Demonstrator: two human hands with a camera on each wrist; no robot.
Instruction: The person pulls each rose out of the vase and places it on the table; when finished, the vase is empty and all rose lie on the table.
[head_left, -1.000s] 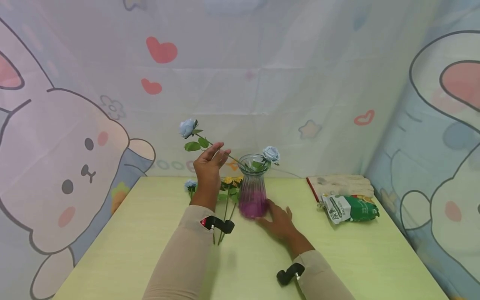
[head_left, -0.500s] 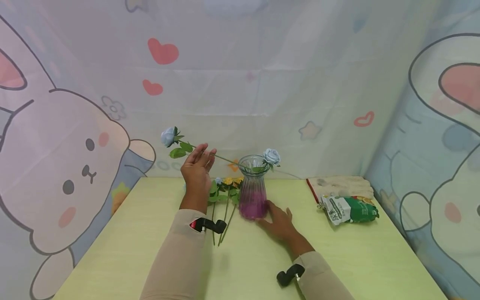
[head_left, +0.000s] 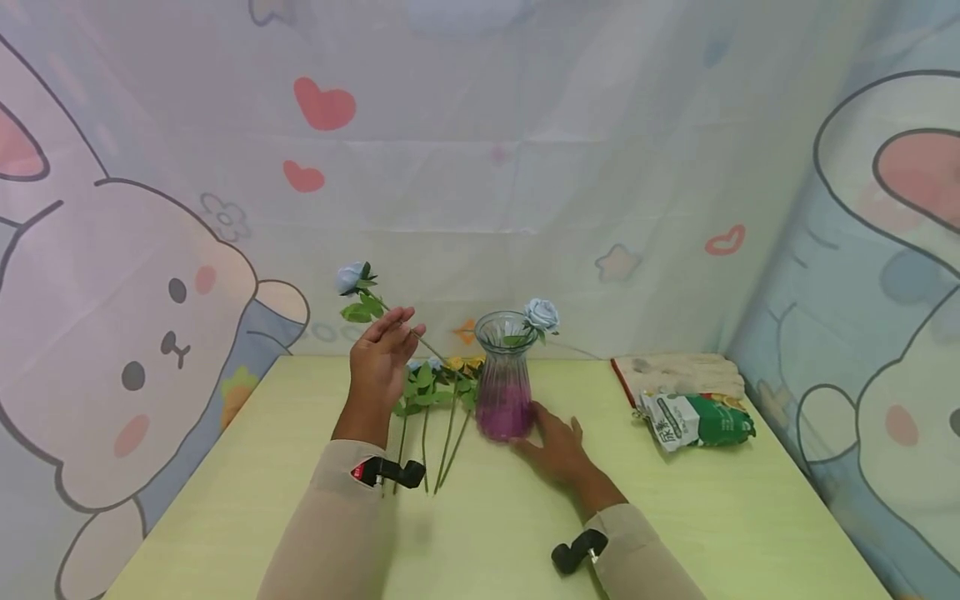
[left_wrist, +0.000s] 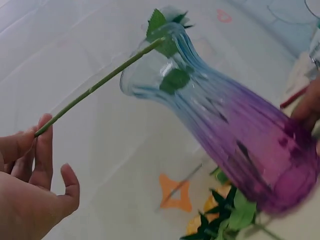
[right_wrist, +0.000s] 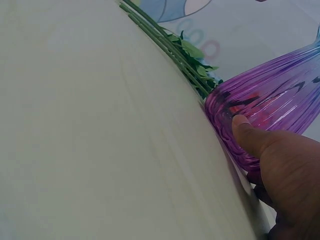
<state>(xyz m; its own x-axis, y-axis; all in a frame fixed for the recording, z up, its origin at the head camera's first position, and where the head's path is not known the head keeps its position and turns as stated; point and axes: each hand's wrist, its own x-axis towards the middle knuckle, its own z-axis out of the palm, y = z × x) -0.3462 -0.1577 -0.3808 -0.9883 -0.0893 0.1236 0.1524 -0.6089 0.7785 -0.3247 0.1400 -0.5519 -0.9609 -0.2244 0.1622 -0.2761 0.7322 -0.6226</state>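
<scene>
My left hand (head_left: 378, 358) pinches the stem of a light blue rose (head_left: 351, 278) and holds it slanting in the air, its bloom up at the left. In the left wrist view the bare stem (left_wrist: 100, 82) runs from the fingertips to overlap the vase's rim. The ribbed glass vase (head_left: 504, 375), clear blue above and purple below, stands upright on the table. My right hand (head_left: 557, 443) grips its purple base from the right, thumb against the glass (right_wrist: 247, 132). Another light blue rose (head_left: 542, 314) leans over the vase's right rim.
Several flowers (head_left: 427, 392) with blue and yellow blooms lie left of the vase, stems toward me. White knitted gloves (head_left: 686, 371) and a green and white packet (head_left: 701, 421) lie at the right. A printed cloth backdrop (head_left: 450, 167) rises behind the table (head_left: 480, 542).
My left hand has moved left and down with the rose, and its stem has come away from the vase's mouth. The right hand stays at the vase's base.
</scene>
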